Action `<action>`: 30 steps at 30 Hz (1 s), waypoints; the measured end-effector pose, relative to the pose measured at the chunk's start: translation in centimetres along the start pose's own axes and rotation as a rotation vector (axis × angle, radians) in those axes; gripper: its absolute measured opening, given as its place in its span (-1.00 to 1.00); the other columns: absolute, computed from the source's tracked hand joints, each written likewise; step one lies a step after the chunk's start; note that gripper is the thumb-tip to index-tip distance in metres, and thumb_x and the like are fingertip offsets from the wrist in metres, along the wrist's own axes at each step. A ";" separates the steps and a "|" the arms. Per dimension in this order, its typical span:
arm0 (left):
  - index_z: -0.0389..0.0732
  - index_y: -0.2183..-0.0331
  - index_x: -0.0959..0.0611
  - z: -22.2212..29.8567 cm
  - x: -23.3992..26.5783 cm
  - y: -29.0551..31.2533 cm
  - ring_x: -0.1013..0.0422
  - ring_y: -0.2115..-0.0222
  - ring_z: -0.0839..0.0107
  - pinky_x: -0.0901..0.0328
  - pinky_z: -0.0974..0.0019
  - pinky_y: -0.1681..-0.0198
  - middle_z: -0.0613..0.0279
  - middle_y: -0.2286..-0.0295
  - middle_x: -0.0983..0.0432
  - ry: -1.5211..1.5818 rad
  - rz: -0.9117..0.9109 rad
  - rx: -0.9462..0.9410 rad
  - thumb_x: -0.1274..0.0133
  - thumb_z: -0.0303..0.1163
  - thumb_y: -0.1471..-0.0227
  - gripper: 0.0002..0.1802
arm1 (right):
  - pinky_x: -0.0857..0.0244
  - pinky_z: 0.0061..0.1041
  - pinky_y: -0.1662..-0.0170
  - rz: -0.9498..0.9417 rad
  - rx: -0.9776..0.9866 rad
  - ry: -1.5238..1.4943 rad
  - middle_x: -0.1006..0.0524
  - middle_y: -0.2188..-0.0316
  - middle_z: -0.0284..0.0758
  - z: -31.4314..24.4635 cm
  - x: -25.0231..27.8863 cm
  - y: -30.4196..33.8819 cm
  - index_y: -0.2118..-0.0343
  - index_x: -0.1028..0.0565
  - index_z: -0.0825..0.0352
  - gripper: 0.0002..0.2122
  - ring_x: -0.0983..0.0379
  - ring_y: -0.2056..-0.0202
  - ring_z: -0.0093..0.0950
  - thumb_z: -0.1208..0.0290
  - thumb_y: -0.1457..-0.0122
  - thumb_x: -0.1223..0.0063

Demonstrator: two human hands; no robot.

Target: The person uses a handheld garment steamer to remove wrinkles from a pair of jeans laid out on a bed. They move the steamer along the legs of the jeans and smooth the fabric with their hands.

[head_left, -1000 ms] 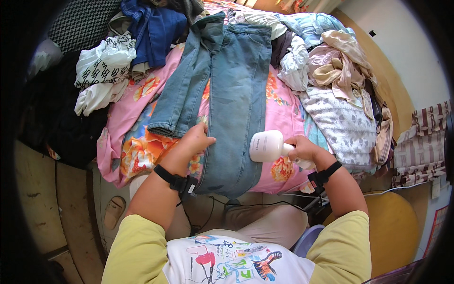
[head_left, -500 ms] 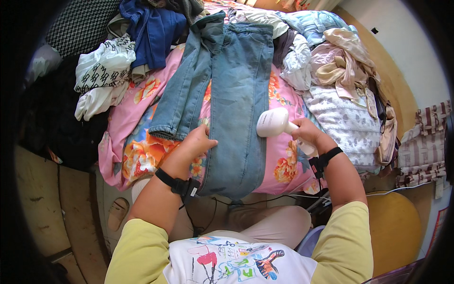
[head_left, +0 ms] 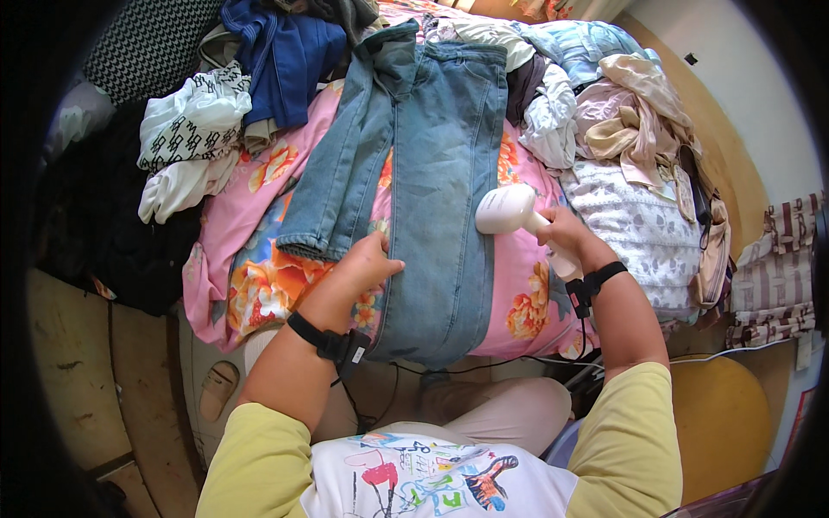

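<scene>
A pair of blue jeans [head_left: 438, 181] lies spread on the bed, one leg running straight toward me and the other angled off to the left. In my right hand [head_left: 566, 233] is a white handheld garment steamer [head_left: 507, 209], gripped by its handle. The steamer's head is at the right edge of the nearer leg; whether it touches the denim is hard to tell. My left hand [head_left: 371, 261] is at that leg's left edge, thumb over the denim, and seems to pinch it; its other fingers are partly hidden.
Beneath the jeans is a pink floral sheet [head_left: 528, 298]. Crumpled clothes [head_left: 194, 116] are heaped at left, with more garments [head_left: 635, 121] at right above a folded white patterned quilt [head_left: 630, 233]. A cable [head_left: 484, 367] runs below the bed edge. A slipper [head_left: 218, 390] is on the floor.
My right hand has moved the steamer slightly away from me along the leg's right edge. My left hand stays at the left edge. The whole view has shifted a little.
</scene>
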State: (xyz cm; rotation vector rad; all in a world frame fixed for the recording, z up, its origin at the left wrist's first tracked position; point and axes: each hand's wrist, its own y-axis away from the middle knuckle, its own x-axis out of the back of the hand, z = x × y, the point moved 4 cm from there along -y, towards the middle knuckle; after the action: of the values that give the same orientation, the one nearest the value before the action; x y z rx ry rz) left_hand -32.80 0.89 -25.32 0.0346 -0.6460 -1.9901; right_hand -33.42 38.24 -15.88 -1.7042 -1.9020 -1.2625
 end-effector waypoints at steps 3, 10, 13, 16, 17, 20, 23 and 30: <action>-0.35 0.15 -0.40 -0.3 0.0 -0.3 -0.41 0.67 0.39 -0.35 0.30 0.68 0.13 0.54 -0.44 -0.011 0.001 0.000 -0.24 -0.39 0.09 -0.51 | -0.29 -0.56 0.50 -0.026 -0.006 -0.022 -0.49 0.58 -0.41 0.0 -0.8 1.4 0.39 -0.57 0.38 -0.70 -0.39 0.57 -0.58 0.54 0.33 -0.12; -0.37 0.12 -0.41 -0.1 -0.1 -0.1 -0.44 0.64 0.37 -0.38 0.28 0.65 0.10 0.50 -0.46 -0.013 0.013 0.006 -0.22 -0.38 0.08 -0.49 | -0.32 -0.51 0.42 -0.106 -0.045 -0.081 -0.52 0.53 -0.37 0.8 -3.2 5.2 0.37 -0.57 0.40 -0.67 -0.43 0.50 -0.54 0.54 0.35 -0.13; -0.37 0.11 -0.41 -0.4 -0.1 -0.1 -0.43 0.64 0.36 -0.37 0.29 0.66 0.09 0.50 -0.46 -0.009 0.026 0.018 -0.22 -0.38 0.08 -0.49 | -0.33 -0.52 0.41 -0.139 -0.037 -0.019 -0.52 0.52 -0.36 0.4 -4.1 6.9 0.37 -0.57 0.42 -0.65 -0.43 0.50 -0.53 0.53 0.37 -0.13; -0.36 0.12 -0.41 -0.4 0.0 -0.2 -0.43 0.65 0.36 -0.37 0.29 0.67 0.09 0.51 -0.46 -0.019 0.020 -0.009 -0.22 -0.38 0.08 -0.49 | -0.34 -0.53 0.40 -0.216 -0.047 -0.037 -0.54 0.52 -0.34 0.3 -4.5 8.2 0.38 -0.57 0.44 -0.66 -0.45 0.49 -0.52 0.53 0.38 -0.14; -0.36 0.12 -0.41 -0.5 -0.1 -0.3 -0.43 0.65 0.36 -0.37 0.29 0.67 0.09 0.51 -0.46 -0.019 0.018 -0.013 -0.22 -0.38 0.08 -0.49 | -0.34 -0.53 0.40 -0.212 -0.047 -0.036 -0.54 0.52 -0.34 0.6 -4.5 8.3 0.38 -0.57 0.44 -0.66 -0.45 0.49 -0.52 0.53 0.38 -0.14; -0.37 0.12 -0.41 -0.7 -0.1 -0.5 -0.43 0.65 0.36 -0.36 0.29 0.68 0.09 0.51 -0.45 -0.016 0.012 -0.018 -0.22 -0.39 0.08 -0.50 | -0.34 -0.52 0.38 -0.235 -0.026 -0.012 -0.54 0.52 -0.33 0.5 -4.6 8.4 0.39 -0.57 0.44 -0.66 -0.45 0.49 -0.52 0.53 0.39 -0.15; -0.37 0.13 -0.41 -0.3 0.0 0.0 -0.43 0.66 0.36 -0.36 0.29 0.68 0.10 0.52 -0.45 -0.014 0.023 -0.021 -0.22 -0.39 0.08 -0.51 | -0.34 -0.51 0.36 -0.224 -0.059 -0.002 -0.54 0.51 -0.33 0.0 -4.4 8.0 0.36 -0.58 0.43 -0.65 -0.45 0.47 -0.51 0.52 0.37 -0.15; -0.35 0.13 -0.41 -0.3 0.1 0.0 -0.42 0.65 0.37 -0.37 0.28 0.66 0.12 0.53 -0.44 0.003 0.011 0.002 -0.22 -0.38 0.07 -0.51 | -0.34 -0.53 0.37 -0.051 0.002 -0.095 -0.53 0.52 -0.36 -0.3 -2.6 4.3 0.30 -0.59 0.40 -0.65 -0.46 0.48 -0.54 0.50 0.28 -0.15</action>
State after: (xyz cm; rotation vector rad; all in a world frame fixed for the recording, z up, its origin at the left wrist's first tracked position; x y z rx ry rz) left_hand -32.71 0.68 -25.56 0.0353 -0.6449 -1.9784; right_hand -28.98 35.93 -15.79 -1.7546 -2.0119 -1.2180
